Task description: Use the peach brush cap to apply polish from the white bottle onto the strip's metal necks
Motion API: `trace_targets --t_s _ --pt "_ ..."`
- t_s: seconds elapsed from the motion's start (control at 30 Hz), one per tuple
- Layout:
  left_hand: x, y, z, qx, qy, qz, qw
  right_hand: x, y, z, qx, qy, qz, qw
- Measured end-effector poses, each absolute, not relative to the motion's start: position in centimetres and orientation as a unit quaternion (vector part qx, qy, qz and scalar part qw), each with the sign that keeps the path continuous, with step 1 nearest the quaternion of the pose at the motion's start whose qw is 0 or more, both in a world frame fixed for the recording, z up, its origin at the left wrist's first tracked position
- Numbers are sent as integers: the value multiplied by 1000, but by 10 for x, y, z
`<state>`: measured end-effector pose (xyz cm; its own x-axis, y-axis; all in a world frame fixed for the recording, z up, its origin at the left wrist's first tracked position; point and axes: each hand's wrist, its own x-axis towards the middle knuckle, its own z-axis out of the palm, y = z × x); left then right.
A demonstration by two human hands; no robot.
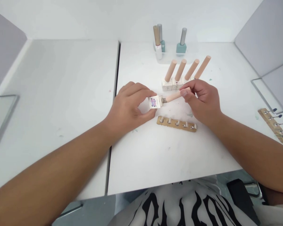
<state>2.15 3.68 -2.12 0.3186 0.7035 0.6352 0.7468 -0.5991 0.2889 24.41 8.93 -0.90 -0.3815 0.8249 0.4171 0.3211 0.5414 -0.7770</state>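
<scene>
Between the thumb and fingers of my left hand is a small white nail polish bottle with a purple flower print, tipped on its side. My right hand pinches the long peach-coloured cap, which lines up with the bottle's neck. A greyish threaded part shows where cap and bottle meet; whether the cap is loose I cannot tell. Just below the hands lies a wooden strip carrying several clear nail tips on metal stands. Behind my right hand, several matching bottles with peach caps stand in a row.
At the back, a clear tray holds a teal bottle and others with grey and tan caps. Another wooden strip with dark nail tips lies at the right. A dark seam divides the white tabletop; wire frames stand at both sides.
</scene>
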Motion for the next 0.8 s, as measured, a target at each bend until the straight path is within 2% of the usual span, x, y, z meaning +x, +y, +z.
trace_targets --t_s 0.17,0.4,0.67,0.8 --pt "21 36 -22 -809 -447 -381 21 247 91 -9 -378 -758 333 413" --pt "19 32 -19 -782 -485 -386 -59 253 93 -12 -401 -705 362 461" --pt "17 30 -18 -754 -512 -400 -102 254 85 -8 -409 -681 418 441" --pt "15 30 -17 -749 -522 -393 -113 257 85 -7 -386 -692 459 401"
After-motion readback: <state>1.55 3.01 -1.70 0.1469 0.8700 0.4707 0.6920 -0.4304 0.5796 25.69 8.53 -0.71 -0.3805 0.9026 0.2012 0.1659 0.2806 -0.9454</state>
